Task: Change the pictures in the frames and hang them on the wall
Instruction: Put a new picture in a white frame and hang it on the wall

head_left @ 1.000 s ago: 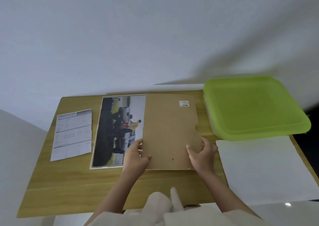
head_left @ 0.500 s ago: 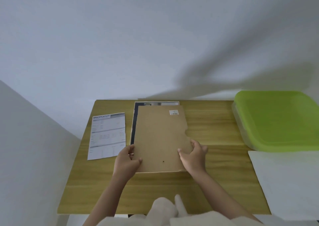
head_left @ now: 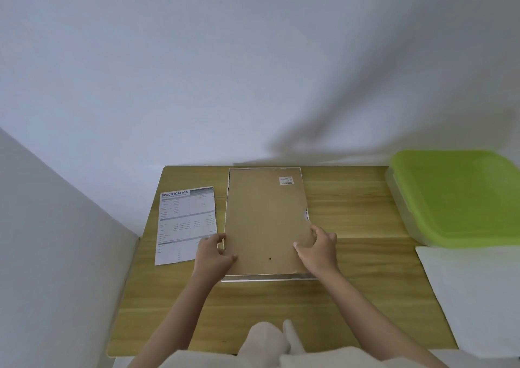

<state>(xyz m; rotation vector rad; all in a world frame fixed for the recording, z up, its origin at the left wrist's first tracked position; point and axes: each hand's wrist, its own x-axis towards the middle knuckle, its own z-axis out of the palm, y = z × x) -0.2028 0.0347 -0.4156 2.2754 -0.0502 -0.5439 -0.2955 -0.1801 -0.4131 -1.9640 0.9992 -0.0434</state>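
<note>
A brown backing board (head_left: 266, 218) lies flat inside a thin white picture frame (head_left: 267, 278) that sits face down at the middle of the wooden table (head_left: 351, 204). The board covers the picture completely. A small barcode sticker (head_left: 286, 180) is at its far right corner. My left hand (head_left: 215, 252) grips the board's near left edge, thumb on top. My right hand (head_left: 319, 248) holds the near right edge just below a notch in the board, fingers curled on its surface.
A printed "Specification" sheet (head_left: 185, 223) lies left of the frame. A lime-green lidded box (head_left: 457, 196) stands at the far right, with a blank white sheet (head_left: 472, 297) in front of it. White walls close in behind and to the left.
The backing board slid left over the photo and dropped into the frame, hiding the picture. Both hands moved with it, and my view shifted left.
</note>
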